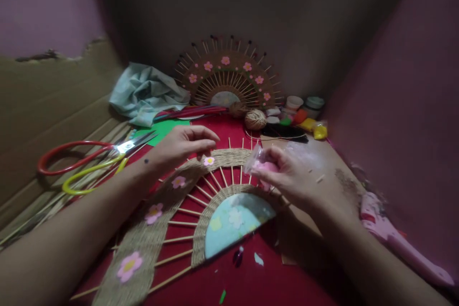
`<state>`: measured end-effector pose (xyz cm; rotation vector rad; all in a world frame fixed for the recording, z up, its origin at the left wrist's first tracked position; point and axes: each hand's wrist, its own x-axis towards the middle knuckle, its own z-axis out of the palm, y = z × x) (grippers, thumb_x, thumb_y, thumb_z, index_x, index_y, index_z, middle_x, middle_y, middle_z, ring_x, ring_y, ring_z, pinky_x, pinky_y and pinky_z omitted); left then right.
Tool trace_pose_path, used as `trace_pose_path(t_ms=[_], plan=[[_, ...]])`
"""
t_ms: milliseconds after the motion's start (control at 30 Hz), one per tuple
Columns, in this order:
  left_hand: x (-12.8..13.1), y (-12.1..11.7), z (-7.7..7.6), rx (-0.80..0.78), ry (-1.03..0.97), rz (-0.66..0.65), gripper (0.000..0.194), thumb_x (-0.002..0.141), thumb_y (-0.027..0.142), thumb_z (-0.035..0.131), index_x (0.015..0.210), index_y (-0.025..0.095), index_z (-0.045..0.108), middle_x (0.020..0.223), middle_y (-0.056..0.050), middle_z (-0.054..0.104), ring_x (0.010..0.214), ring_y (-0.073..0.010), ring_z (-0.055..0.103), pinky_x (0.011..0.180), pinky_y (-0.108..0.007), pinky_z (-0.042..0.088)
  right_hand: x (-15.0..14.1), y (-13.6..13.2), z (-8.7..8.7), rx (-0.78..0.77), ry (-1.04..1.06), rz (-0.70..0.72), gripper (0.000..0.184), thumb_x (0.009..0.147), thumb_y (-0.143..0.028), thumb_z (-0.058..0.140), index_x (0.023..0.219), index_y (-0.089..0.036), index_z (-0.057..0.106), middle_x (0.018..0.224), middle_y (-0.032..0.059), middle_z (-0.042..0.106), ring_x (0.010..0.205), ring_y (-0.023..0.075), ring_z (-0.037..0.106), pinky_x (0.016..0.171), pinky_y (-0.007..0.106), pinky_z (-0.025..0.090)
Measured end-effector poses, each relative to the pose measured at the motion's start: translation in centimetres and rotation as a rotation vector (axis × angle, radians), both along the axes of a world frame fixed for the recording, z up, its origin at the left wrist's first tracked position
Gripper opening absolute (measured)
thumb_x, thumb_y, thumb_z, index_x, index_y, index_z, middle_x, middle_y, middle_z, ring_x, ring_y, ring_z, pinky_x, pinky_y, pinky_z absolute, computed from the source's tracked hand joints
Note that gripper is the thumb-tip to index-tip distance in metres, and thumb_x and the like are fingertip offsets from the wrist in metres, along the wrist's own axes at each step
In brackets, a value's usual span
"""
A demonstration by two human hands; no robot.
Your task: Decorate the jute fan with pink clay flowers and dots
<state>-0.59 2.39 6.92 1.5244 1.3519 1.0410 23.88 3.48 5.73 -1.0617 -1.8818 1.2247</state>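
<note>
My right hand (292,174) is closed around a small clear plastic bag of pink modelling clay (266,172), held above the right part of a half-round woven fan (225,158). My left hand (188,142) hovers over the fan's upper left edge with its fingers loosely bent and apart, and no object shows in it. Wooden sticks join the fan's twine bands around a light blue half disc (233,222). Pink clay flowers with yellow centres, one of them a large flower (129,266), sit along the outer band's left side.
Scissors (124,148) with red and yellow handles lie at left near a blue-grey cloth (148,91). A finished fan (225,69) leans at the back behind a twine ball (255,119) and clay packets (308,124). A pink glue gun (398,239) lies at right.
</note>
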Motion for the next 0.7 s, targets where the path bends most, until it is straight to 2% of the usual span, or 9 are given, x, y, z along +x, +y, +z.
trace_pose_path(t_ms=[67,133,233,300,467,700], plan=[[1.5,-1.1,0.1,0.007,-0.017,-0.105,0.02,0.074,0.03,0.068,0.087,0.014,0.067,0.07,-0.001,0.065,0.06,-0.0097,0.057,0.057,-0.022,0.046,-0.7,-0.6,-1.1,-0.008,0.036,0.018,0.024,0.073,-0.038,0.069,0.083,-0.023,0.053,0.073,-0.002,0.056,0.052,0.0096,0.048,0.046,0.025,0.041],[2.6,-1.9,0.0,0.007,-0.025,-0.17,0.017,0.075,0.028,0.068,0.087,0.016,0.068,0.077,-0.001,0.066,0.066,-0.0095,0.058,0.061,-0.02,0.046,-0.9,-0.9,-1.8,0.059,0.025,0.01,0.022,0.075,-0.036,0.068,0.086,-0.023,0.054,0.08,-0.0004,0.058,0.056,0.0102,0.049,0.05,0.025,0.042],[3.6,-2.6,0.0,0.006,-0.019,-0.19,0.009,0.077,0.023,0.065,0.082,0.015,0.068,0.075,0.001,0.065,0.066,-0.0084,0.056,0.062,-0.02,0.046,-1.0,-1.3,-2.0,0.174,-0.028,0.003,0.016,0.077,-0.031,0.067,0.082,-0.022,0.055,0.084,0.0005,0.059,0.067,0.0126,0.052,0.06,0.028,0.043],[3.8,-2.8,-0.1,0.02,-0.016,-0.185,0.008,0.078,0.021,0.063,0.082,0.015,0.067,0.074,0.001,0.064,0.065,-0.0081,0.056,0.063,-0.02,0.046,-1.1,-1.5,-2.0,0.188,-0.047,0.01,0.014,0.077,-0.028,0.068,0.079,-0.022,0.055,0.08,-0.0002,0.059,0.071,0.0137,0.053,0.066,0.029,0.043],[3.9,-2.8,-0.4,0.013,-0.007,-0.233,0.01,0.078,0.018,0.06,0.086,0.013,0.063,0.078,0.0,0.063,0.071,-0.0093,0.057,0.063,-0.021,0.046,-1.2,-1.9,-2.1,0.059,-0.018,0.037,0.015,0.079,-0.03,0.065,0.088,-0.021,0.058,0.079,-0.0004,0.059,0.065,0.0124,0.051,0.059,0.027,0.041],[4.4,-2.9,-1.1,-0.104,-0.089,-0.246,0.009,0.078,0.019,0.059,0.086,0.014,0.056,0.07,0.001,0.06,0.061,-0.0085,0.055,0.055,-0.02,0.044,-0.9,-2.1,-2.9,-0.022,0.068,0.107,0.018,0.085,-0.04,0.058,0.091,-0.023,0.056,0.067,-0.0025,0.055,0.056,0.0115,0.048,0.053,0.026,0.037]])
